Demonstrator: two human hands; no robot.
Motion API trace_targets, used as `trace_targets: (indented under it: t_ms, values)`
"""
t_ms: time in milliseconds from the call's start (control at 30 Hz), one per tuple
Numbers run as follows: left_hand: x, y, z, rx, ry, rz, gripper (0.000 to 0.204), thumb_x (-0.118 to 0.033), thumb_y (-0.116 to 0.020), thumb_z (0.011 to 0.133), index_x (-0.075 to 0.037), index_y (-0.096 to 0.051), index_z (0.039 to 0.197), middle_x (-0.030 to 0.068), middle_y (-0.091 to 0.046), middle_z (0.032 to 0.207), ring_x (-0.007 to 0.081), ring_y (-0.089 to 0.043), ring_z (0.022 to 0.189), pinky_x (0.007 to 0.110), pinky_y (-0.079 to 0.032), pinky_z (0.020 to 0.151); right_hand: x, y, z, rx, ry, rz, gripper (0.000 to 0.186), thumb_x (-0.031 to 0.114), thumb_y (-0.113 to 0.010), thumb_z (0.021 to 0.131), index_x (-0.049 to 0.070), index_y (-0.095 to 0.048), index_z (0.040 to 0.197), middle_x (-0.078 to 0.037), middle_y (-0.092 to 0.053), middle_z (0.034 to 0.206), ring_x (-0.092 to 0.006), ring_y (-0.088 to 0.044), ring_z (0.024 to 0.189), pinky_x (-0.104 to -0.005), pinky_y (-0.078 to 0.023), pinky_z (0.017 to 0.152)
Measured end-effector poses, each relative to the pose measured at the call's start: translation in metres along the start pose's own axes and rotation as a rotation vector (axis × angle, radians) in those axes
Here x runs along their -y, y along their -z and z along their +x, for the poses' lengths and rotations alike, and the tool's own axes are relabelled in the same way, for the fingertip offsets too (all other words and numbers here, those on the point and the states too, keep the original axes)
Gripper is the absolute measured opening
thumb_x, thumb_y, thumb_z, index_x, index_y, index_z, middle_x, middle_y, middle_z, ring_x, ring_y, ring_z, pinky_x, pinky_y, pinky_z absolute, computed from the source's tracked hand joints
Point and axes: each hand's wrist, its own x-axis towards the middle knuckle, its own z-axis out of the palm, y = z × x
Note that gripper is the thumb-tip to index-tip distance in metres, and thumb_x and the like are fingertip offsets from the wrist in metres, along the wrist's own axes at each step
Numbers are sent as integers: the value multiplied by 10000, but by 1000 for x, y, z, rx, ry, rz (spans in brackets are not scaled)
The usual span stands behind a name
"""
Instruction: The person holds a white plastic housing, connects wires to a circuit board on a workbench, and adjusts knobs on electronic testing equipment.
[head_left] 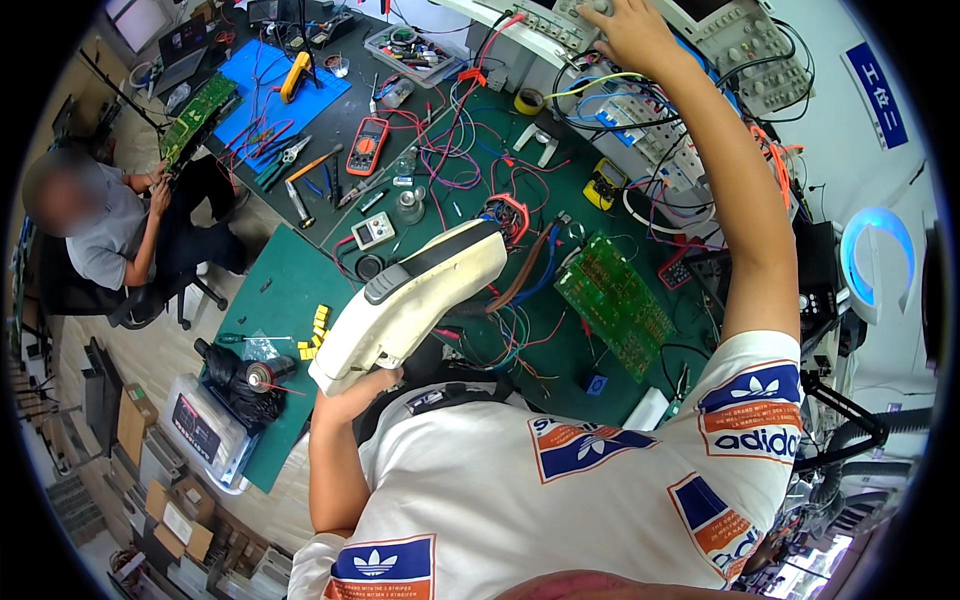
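Observation:
My left hand grips the lower end of a bulky cream plastic device with a black top strip and grey button, held slanting above the bench. My right hand reaches to the top edge, its fingers apart on the front panel of a grey bench instrument, at its controls. Around the cream device are a green circuit board, a bundle of brown and blue cables, a small white handheld meter and several small yellow components.
A green mat covers the bench, with multimeters, tools, wires and a tub of parts. Switchgear and a lit ring are at right. A co-worker sits left holding a circuit board. Boxes stand on the floor.

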Motion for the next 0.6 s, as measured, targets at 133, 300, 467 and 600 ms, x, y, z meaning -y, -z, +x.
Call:
trace_targets:
  t_ms: [133,300,467,600]
  values:
    - [0,0,0,5,14,14,520,50,-713,645,23,-590,1149,77,-653,932,159,-623,768,289,-522,658,2,7,-1,58,-14,-3,552,268,-645,777,182,-529,1310,-314,-311,1421,-452,-335,1301,-494,-306,1070]
    - [2,-4,1,-23,-40,15,497,-32,-753,620,-2,-608,1094,31,-626,843,87,-534,612,228,-421,496,1,20,-1,135,7,6,593,246,-626,792,155,-471,1357,-313,-293,1434,-445,-313,1323,-474,-283,1096]
    - [4,-4,3,-34,-74,37,471,-62,-760,612,-15,-620,1059,7,-616,783,53,-491,522,198,-366,412,3,21,-1,152,-3,5,609,220,-623,791,152,-453,1372,-313,-281,1441,-449,-298,1334,-475,-275,1101]
    - [3,-6,3,-45,-68,44,464,-58,-757,612,-19,-622,1054,8,-617,777,54,-493,521,199,-366,413,2,16,0,116,-7,17,597,196,-610,793,145,-457,1368,-312,-282,1442,-448,-304,1329,-475,-274,1101]
